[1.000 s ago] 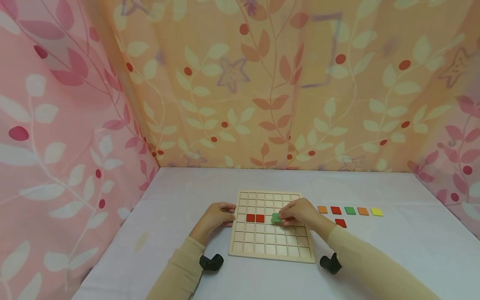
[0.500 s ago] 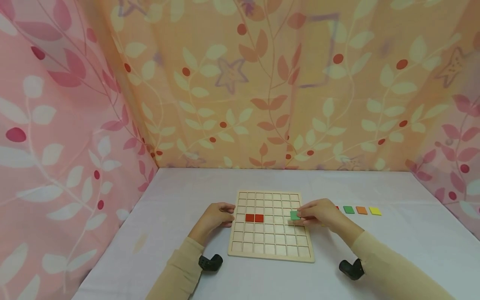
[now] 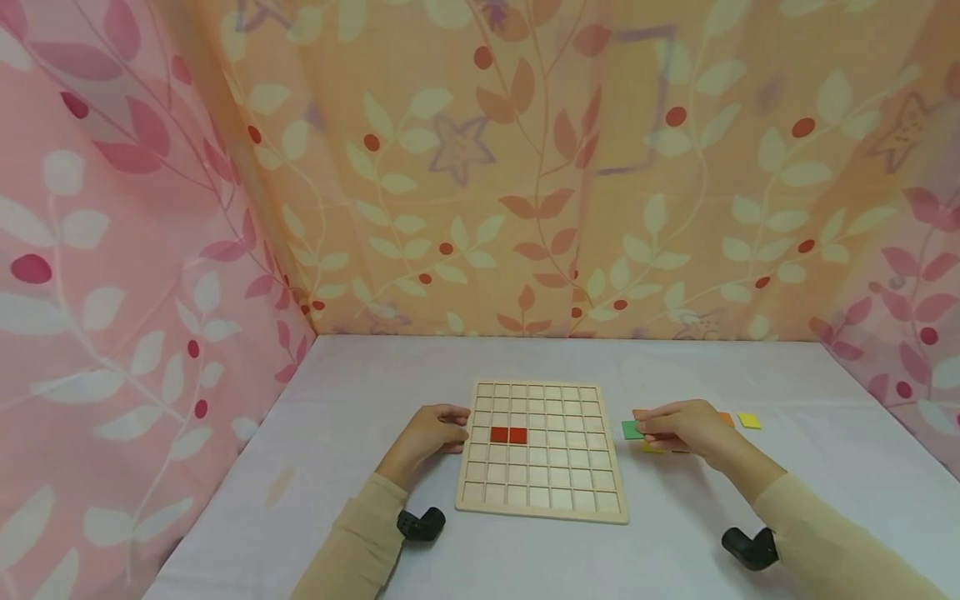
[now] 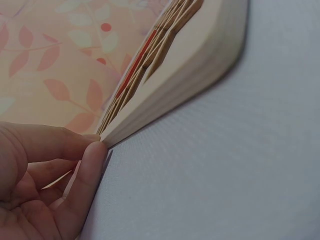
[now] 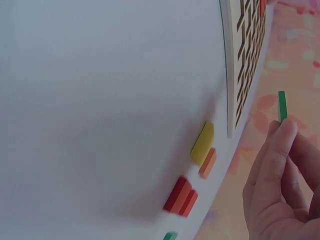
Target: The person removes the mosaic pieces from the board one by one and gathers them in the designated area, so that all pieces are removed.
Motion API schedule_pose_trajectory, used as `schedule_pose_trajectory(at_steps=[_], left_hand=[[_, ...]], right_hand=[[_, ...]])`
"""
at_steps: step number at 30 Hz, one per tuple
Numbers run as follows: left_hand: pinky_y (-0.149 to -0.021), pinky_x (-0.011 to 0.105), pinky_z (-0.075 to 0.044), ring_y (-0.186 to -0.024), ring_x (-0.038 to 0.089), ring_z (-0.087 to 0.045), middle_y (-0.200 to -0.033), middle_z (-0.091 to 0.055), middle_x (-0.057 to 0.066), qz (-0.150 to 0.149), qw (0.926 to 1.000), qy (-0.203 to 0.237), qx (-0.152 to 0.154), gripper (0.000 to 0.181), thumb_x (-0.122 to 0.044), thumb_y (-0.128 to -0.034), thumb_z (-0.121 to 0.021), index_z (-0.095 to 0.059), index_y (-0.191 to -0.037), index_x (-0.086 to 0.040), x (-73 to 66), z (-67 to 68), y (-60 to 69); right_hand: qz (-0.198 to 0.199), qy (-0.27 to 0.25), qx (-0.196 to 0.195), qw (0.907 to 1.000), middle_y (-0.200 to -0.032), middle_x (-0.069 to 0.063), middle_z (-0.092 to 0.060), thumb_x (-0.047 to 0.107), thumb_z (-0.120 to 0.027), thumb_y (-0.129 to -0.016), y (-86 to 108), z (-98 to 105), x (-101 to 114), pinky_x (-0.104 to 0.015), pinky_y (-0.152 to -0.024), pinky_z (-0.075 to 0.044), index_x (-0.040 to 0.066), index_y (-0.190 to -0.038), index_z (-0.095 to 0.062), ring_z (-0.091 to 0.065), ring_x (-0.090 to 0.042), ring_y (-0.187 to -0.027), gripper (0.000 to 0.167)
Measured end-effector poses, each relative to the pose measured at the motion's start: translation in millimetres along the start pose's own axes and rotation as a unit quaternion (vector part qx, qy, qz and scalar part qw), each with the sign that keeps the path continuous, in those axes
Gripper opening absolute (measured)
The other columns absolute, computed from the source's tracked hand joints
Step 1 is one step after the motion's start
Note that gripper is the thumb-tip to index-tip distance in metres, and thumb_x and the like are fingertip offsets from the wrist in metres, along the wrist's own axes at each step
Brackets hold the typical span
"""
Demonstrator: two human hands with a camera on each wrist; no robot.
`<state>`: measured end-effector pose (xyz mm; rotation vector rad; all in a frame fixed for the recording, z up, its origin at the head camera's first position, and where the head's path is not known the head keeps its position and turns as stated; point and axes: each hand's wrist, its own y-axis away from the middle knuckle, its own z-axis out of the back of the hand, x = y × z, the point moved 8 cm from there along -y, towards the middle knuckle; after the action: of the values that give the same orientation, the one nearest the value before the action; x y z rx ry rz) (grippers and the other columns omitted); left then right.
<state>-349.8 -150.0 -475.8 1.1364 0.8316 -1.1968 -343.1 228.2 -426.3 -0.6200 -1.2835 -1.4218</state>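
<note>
A square wooden grid board (image 3: pixel 540 492) lies on the table, with two red tiles (image 3: pixel 508 435) side by side in one of its rows. At its left edge, my left hand (image 3: pixel 429 437) holds the rim between thumb and finger, as the left wrist view shows at the board's corner (image 4: pixel 175 95). Off the board's right side, my right hand (image 3: pixel 690 429) pinches a green tile (image 3: pixel 632 430) between thumb and fingers. The right wrist view has this green tile (image 5: pixel 283 106) raised above the table, standing out past the fingertips.
Loose tiles lie right of the board, partly hidden by my right hand: a yellow tile (image 5: pixel 203 144), an orange tile (image 5: pixel 207 163), red tiles (image 5: pixel 178 195) and another green tile (image 5: pixel 170 236). Another yellow tile (image 3: pixel 749 421) lies farthest right. Patterned cloth (image 3: pixel 465 208) walls the table's back.
My right hand has moved right with the green tile, from above the board to over the loose tiles. My left hand has stayed at the board's left edge.
</note>
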Motion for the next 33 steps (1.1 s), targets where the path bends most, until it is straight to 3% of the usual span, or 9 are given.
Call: schedule_pose_trajectory(at_steps=[5,13,27,33], left_hand=[[-0.066,0.027,-0.062,-0.075,0.012,-0.063,-0.104,-0.066,0.012,0.000,0.9999,-0.016,-0.004,0.039,0.005,-0.0828,-0.068,-0.067,-0.122,0.002,1.8,0.4,-3.0],[-0.066,0.027,-0.062,-0.073,0.011,-0.063,-0.103,-0.066,0.011,-0.007,0.9999,-0.010,-0.001,0.040,0.006,-0.0828,-0.067,-0.066,-0.122,0.003,1.5,0.4,-4.1],[-0.065,0.027,-0.062,-0.074,0.011,-0.062,-0.099,-0.064,0.010,-0.005,1.0000,-0.007,0.000,0.039,0.007,-0.0820,-0.067,-0.067,-0.121,0.003,1.8,0.2,-2.5],[-0.066,0.027,-0.062,-0.075,0.011,-0.063,-0.099,-0.064,0.009,-0.004,0.9999,-0.011,-0.001,0.039,0.007,-0.0824,-0.067,-0.067,-0.121,0.003,2.9,0.2,-3.7]], right_hand=[[-0.004,0.012,-0.007,0.9999,-0.086,0.003,-0.074,0.015,-0.072,-0.091,4.5,16,-4,-0.024,-0.071,-0.062,-0.012,-0.122,-0.063,-0.068,-0.007,-0.070,0.042],[-0.014,-0.014,-0.007,0.9998,-0.083,0.001,-0.074,0.015,-0.072,-0.091,9.6,33,-14,-0.023,-0.072,-0.061,-0.010,-0.118,-0.066,-0.070,-0.009,-0.071,0.037],[-0.045,0.010,-0.028,0.9985,-0.090,0.004,-0.072,0.024,-0.069,-0.094,14.1,69,-34,-0.026,-0.076,-0.061,-0.011,-0.132,-0.056,-0.074,-0.015,-0.079,0.053],[-0.053,0.014,-0.036,0.9978,-0.085,0.003,-0.074,0.024,-0.070,-0.094,14.6,80,-43,-0.023,-0.073,-0.061,-0.007,-0.121,-0.066,-0.073,-0.014,-0.076,0.042]])
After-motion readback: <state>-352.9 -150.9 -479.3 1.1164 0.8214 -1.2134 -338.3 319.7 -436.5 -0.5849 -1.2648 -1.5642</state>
